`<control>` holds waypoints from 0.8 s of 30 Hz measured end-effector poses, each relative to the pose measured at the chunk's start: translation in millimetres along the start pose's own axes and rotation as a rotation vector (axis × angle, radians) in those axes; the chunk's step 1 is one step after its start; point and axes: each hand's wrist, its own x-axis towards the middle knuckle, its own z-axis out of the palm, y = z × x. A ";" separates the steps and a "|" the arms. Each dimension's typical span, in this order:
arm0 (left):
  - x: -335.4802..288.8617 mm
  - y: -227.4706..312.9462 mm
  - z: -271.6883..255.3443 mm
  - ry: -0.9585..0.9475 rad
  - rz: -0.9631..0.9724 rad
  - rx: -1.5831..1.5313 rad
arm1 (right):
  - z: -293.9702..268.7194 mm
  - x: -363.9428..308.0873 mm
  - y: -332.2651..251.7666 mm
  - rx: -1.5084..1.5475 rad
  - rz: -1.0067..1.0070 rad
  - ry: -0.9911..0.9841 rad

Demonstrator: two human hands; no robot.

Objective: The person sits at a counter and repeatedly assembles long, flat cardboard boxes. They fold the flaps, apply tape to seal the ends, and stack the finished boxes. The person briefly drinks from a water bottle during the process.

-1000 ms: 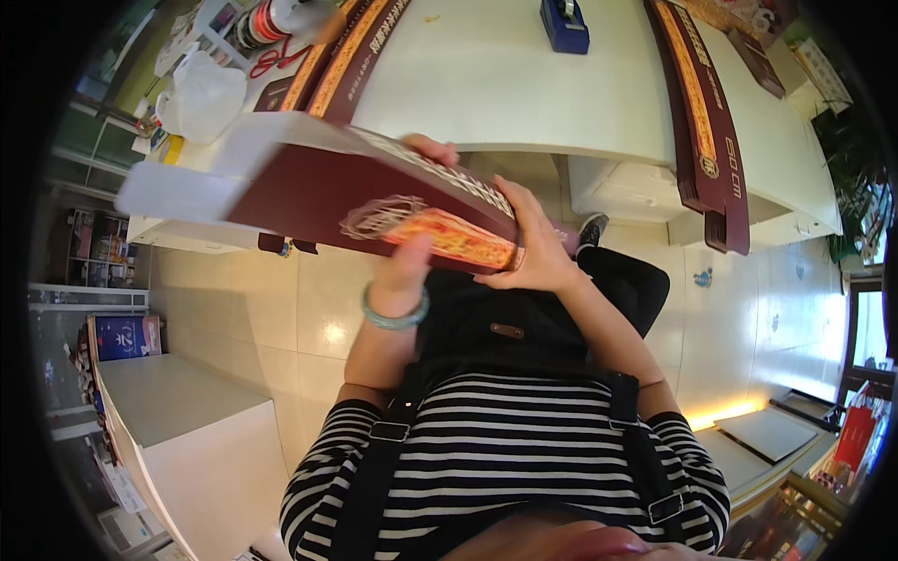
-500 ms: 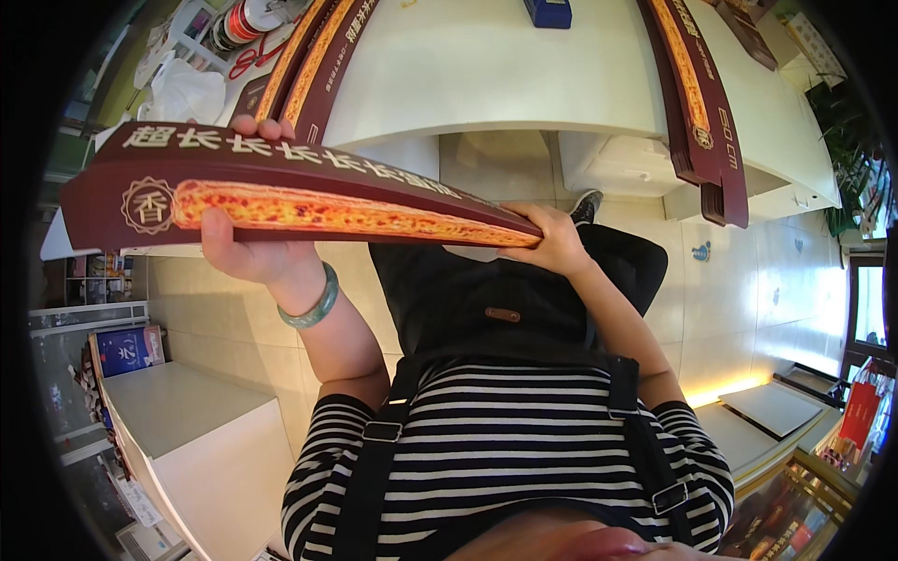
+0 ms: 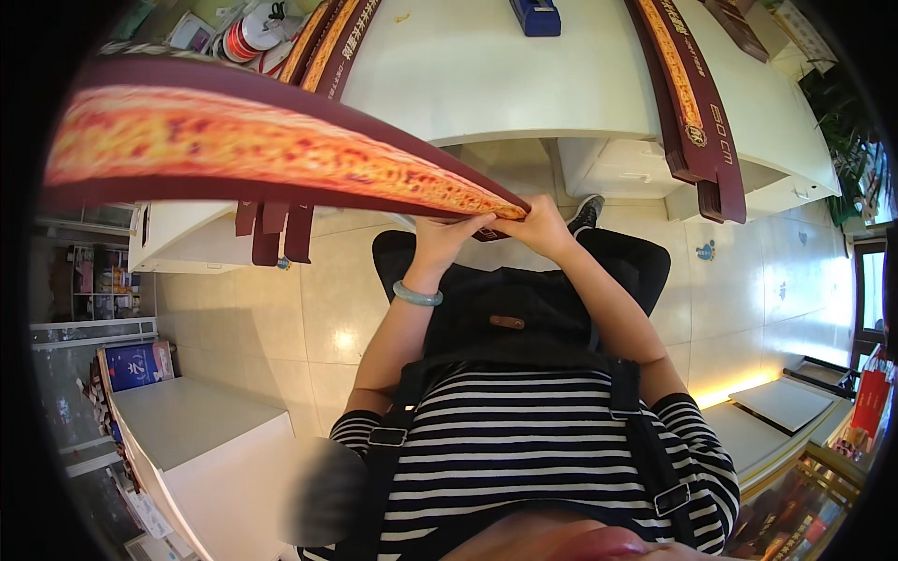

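A long maroon carton (image 3: 281, 154), printed with an orange pastry stick, stretches from my hands toward the left rim. Its far left part looms large and blurred near the camera. My left hand (image 3: 444, 241), with a green bangle at the wrist, is closed on the carton's narrow right end. Close beside it, almost touching, my right hand (image 3: 541, 227) pinches the very tip of that end. The fingers of both hands are partly hidden by each other and the carton.
More flat maroon cartons lie at the white table's left (image 3: 341, 42) and right (image 3: 687, 103), overhanging its front edge. A blue tool (image 3: 536, 17) sits at the back. Ribbon spools (image 3: 245, 35) stand back left. A white cabinet (image 3: 201, 411) is lower left. A dark blur (image 3: 325, 491) is unclear.
My left hand has left the carton's wide left end and slid right, beside my right hand. The carton's left part has come up closer to the camera.
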 end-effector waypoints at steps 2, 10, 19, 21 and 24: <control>10.7 35.4 0.7 0.158 0.003 0.078 | 1.0 -10.4 28.3 -0.045 0.005 -0.018; 47.0 122.8 -51.9 0.039 0.388 -0.310 | -12.4 -51.2 138.3 -0.410 0.227 -0.072; 25.8 70.0 42.3 -0.005 0.688 0.498 | 12.0 -5.4 -20.2 -0.059 -0.372 0.181; 13.8 77.4 50.1 -0.010 0.660 0.584 | 13.9 -11.8 -30.0 -0.237 -0.554 0.312; -1.5 71.0 43.2 -0.104 0.432 0.350 | 1.8 -42.5 -59.5 -0.326 -0.546 0.205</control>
